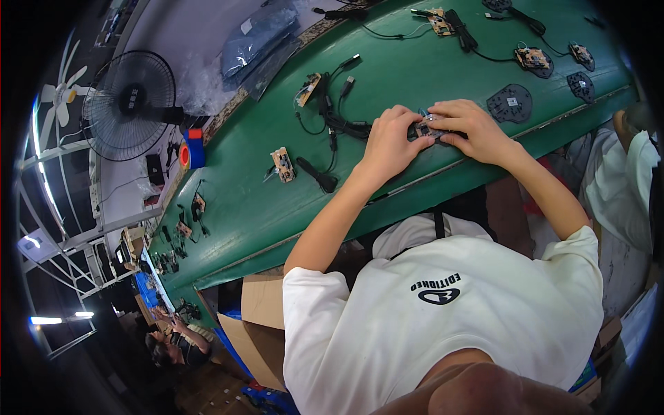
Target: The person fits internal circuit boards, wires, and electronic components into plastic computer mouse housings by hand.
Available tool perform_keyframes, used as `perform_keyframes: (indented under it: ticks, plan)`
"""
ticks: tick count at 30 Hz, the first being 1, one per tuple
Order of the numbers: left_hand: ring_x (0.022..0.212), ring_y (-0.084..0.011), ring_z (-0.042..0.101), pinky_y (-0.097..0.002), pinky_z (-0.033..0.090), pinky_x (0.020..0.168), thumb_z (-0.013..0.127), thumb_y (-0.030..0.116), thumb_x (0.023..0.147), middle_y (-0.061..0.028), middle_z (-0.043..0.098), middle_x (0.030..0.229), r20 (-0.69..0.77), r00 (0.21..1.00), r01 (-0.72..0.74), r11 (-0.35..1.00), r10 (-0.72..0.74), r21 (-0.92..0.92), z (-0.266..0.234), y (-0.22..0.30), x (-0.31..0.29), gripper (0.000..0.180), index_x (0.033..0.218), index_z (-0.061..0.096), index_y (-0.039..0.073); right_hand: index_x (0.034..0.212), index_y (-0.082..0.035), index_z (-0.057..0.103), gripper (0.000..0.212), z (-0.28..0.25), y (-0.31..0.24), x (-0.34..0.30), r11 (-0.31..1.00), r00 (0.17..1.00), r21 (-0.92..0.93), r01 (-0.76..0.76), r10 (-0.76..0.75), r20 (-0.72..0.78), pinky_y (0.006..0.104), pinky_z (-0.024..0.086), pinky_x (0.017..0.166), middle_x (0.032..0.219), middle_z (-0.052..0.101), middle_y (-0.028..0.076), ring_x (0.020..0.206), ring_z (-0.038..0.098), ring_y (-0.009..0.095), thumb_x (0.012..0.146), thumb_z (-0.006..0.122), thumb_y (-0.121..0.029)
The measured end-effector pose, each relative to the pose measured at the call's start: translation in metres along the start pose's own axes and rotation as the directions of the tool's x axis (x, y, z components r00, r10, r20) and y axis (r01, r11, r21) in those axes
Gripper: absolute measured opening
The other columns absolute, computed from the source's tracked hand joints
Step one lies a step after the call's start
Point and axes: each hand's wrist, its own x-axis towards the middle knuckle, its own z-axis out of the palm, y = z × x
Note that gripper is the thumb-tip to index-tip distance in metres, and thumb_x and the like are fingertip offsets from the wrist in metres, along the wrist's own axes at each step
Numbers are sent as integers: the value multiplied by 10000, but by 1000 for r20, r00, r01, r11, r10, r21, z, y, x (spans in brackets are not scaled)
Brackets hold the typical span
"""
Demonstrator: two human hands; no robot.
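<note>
Both hands are closed around a small circuit board (425, 129) with dark and shiny parts, low over the green bench. My left hand (393, 142) grips it from the left, thumb pointing across its near side. My right hand (474, 130) holds its right side, with the fingers bent over the top. Fingers cover much of the board, so what lies under it cannot be made out. A coiled black cable (353, 128) lies against the left hand. Just right of the right hand is a black mouse base (510, 103) with a pale square on it.
On the green bench (242, 200) lie a tan circuit board (282, 164) with a cable, and another board (308, 90). Boards on black bases (532, 61) sit at the far right. A fan (130, 104) and tape roll (185, 155) stand left. Another person (181, 340) works beyond.
</note>
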Motion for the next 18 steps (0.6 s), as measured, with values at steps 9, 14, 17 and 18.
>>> perform_keyframes:
  ticks: [9,14,17,18]
  plan:
    - [975,-335,607,-422,479,869,831,254,757,-144,633,1049,103,994,12,982,-32,188,-1,16,5,397,1067,739,23,1145,-48,687,264,-20,3,-5,991,998,-133,-17,8,-69,421,423,1015,1227,628,109,1163,573,307,893,670,-127]
    - [962,-306,597,-408,458,843,820,247,771,-122,631,1030,39,999,23,986,-30,164,3,13,1,384,1080,745,30,1106,-49,694,237,-7,-4,-6,985,991,-154,-76,58,-117,422,432,996,1209,633,102,1138,576,301,876,660,-92]
    - [967,-303,587,-407,453,846,819,244,771,-116,628,1023,36,999,21,988,-27,153,4,12,3,390,1084,743,25,1098,-45,698,231,-3,-8,-8,978,980,-171,-120,89,-180,424,436,986,1190,636,99,1133,577,298,874,652,-79]
    - [967,-303,587,-407,453,846,819,244,771,-116,628,1023,41,999,27,988,-33,152,4,12,3,390,1084,743,25,1093,-45,699,230,-3,-9,-7,978,978,-162,-134,104,-181,424,438,980,1187,636,96,1126,578,296,870,649,-72]
